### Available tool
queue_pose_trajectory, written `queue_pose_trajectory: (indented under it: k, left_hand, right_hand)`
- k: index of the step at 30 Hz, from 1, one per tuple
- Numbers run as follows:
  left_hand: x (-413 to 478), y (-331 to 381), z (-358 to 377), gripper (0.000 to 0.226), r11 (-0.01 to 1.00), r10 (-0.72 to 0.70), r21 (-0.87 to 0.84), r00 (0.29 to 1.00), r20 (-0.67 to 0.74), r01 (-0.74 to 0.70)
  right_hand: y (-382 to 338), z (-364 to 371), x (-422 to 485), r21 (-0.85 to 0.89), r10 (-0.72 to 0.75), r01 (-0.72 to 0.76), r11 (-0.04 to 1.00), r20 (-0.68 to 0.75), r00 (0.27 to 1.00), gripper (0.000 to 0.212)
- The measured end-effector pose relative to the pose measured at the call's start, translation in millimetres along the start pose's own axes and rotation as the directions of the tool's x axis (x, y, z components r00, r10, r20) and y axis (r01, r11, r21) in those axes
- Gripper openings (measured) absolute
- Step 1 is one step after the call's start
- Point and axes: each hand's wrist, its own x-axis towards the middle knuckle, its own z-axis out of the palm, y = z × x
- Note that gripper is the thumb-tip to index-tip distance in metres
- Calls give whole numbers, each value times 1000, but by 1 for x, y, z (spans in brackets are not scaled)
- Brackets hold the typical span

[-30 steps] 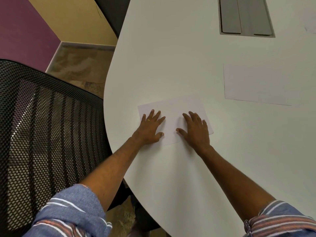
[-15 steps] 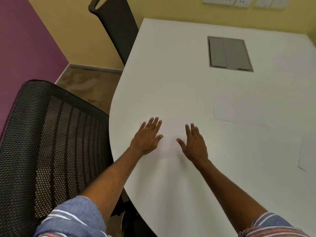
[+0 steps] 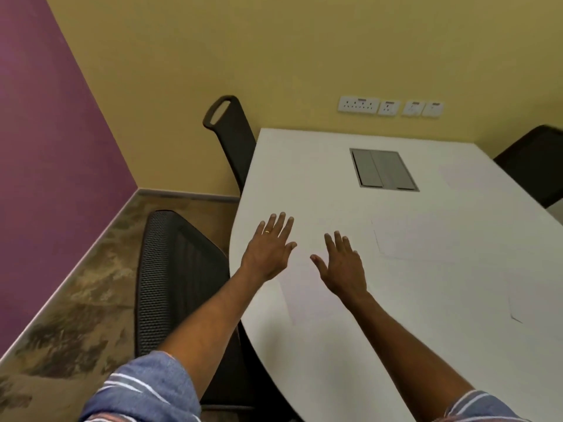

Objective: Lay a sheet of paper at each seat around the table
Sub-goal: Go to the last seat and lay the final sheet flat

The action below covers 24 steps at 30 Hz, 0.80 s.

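While the white worktop [image 3: 320, 354] fills most of my view, I count three chairs at its edges: a mesh-backed chair [image 3: 173, 278] just beside my left arm, a second chair [image 3: 231, 138] farther along the same side by the yellow wall, and a third chair [image 3: 536, 162] at the far right. I judge the task well along but not finished. White on white makes the paper hard to read, yet I make out four sheets. One sheet [image 3: 304, 293] lies flat under and between my hands, at the mesh-backed chair's place. A second sheet [image 3: 417, 242] lies toward the middle, a third sheet [image 3: 545, 300] runs off at the right edge, and a faint fourth sheet [image 3: 466, 178] lies near the far right chair. I see no sheet before the chair by the wall, so that seat seems left to do. My left hand [image 3: 268, 251] and right hand [image 3: 342, 266] are both spread flat, fingers splayed, each grip empty. Whether the palms touch the paper I cannot tell.
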Motion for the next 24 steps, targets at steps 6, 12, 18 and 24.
queue_pose_trajectory:
  k: [6,12,18,24]
  left_hand:
    - [-30,-25,-64,63,998,-61,25,993,-99,64]
    - [-75,-50,-128,62,987,-156,-2,965,-211,159]
    - [-144,-87,-171,61,964,-262,-25,926,-271,265]
    - [-209,-152,-186,60,918,-370,22,875,-314,396]
  right_hand:
    - [-55,-52,1,0,-88,88,996,-51,995,71]
    - [-109,-93,-4,-12,-214,214,977,-88,973,69]
    - [-178,-113,-28,8,-310,312,950,-102,945,69]
    - [-265,-113,-51,43,-403,410,911,-122,907,70]
